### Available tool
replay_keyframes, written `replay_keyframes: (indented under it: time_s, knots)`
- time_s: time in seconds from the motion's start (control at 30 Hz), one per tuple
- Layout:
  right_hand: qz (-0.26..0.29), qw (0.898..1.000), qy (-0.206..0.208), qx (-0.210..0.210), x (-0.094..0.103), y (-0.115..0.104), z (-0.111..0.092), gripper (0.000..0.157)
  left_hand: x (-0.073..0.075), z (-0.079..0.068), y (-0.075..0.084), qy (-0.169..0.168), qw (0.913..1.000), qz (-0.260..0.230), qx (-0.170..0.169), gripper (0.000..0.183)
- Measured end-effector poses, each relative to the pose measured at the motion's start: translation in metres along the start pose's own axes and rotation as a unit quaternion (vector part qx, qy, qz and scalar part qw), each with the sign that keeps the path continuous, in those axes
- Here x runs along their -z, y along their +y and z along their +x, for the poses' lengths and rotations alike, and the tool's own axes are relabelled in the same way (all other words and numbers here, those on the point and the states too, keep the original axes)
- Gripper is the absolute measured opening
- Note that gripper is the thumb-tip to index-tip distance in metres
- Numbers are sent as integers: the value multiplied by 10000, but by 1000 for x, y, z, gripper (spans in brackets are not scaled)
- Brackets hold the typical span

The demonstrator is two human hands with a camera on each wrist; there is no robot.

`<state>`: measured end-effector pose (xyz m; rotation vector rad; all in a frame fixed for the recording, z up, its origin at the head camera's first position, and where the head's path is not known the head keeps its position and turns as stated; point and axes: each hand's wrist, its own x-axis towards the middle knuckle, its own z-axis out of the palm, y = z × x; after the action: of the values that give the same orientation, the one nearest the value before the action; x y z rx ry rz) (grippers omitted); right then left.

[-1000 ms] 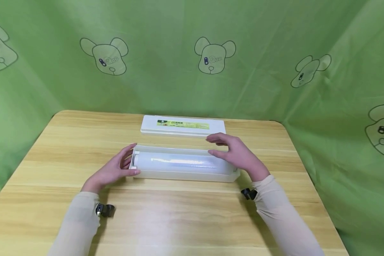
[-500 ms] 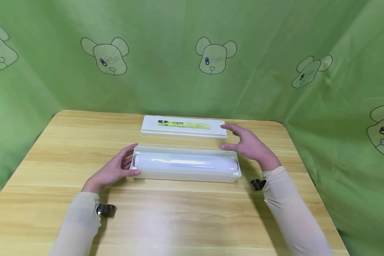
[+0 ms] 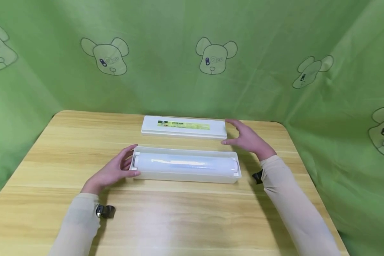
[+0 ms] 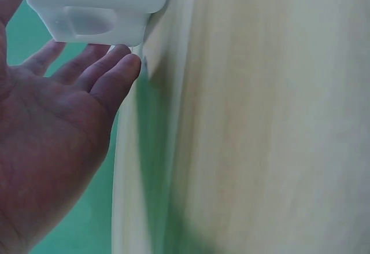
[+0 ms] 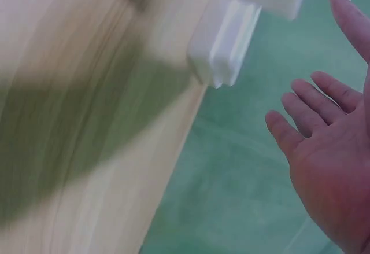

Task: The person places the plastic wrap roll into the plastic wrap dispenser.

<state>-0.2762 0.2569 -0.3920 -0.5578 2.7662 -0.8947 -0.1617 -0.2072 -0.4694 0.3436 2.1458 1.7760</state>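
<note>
A long white box point(image 3: 185, 176) holds a shiny roll of cling film point(image 3: 182, 163) lying along its length. My left hand point(image 3: 110, 171) grips the box's left end, thumb at the front wall and fingers at the back corner. In the left wrist view, the fingertips of the left hand point(image 4: 52, 121) meet the box end point(image 4: 95, 22). Behind the box lies its white lid point(image 3: 151, 125), with a green and yellow label. My right hand point(image 3: 248, 138) is spread around the lid's right end; contact is unclear. The right wrist view shows this hand point(image 5: 329, 161) apart from the lid's end point(image 5: 217, 45).
All of this rests on a light wooden table point(image 3: 179, 217). A green curtain point(image 3: 166, 81) with bear-head prints stands close behind the table's far edge and along both sides. The lid lies near that far edge.
My right hand has moved off the box's right end, rightward and then away from me to the lid's right end. The left hand and the box have stayed put.
</note>
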Motion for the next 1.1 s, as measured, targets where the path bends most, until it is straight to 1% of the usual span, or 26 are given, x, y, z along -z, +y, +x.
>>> replay_keyframes:
  time_s: [0.17, 0.33, 0.57, 0.8, 0.93, 1.1]
  knots:
    - [132, 9996, -126, -236, 3, 17, 13, 95, 1, -1, 1, -13, 10000, -1, 52, 102]
    - [112, 9992, -231, -319, 2, 29, 24, 95, 0, -1, 3, -29, 9999, -36, 96, 102]
    - [-23, 9985, -367, -412, 0, 34, 34, 95, -1, 0, 1, -15, 10000, -78, 23, 99]
    - [38, 9968, -621, -511, 2, 39, 45, 102, -1, 1, -2, -47, 9999, -142, -7, 100]
    - [123, 9959, -776, -443, -2, 44, 54, 100, 0, 0, -3, -20, 9999, -128, -14, 100]
    - [112, 9958, -806, -416, -9, 50, 61, 103, 0, 0, -4, -33, 9998, -169, -39, 99]
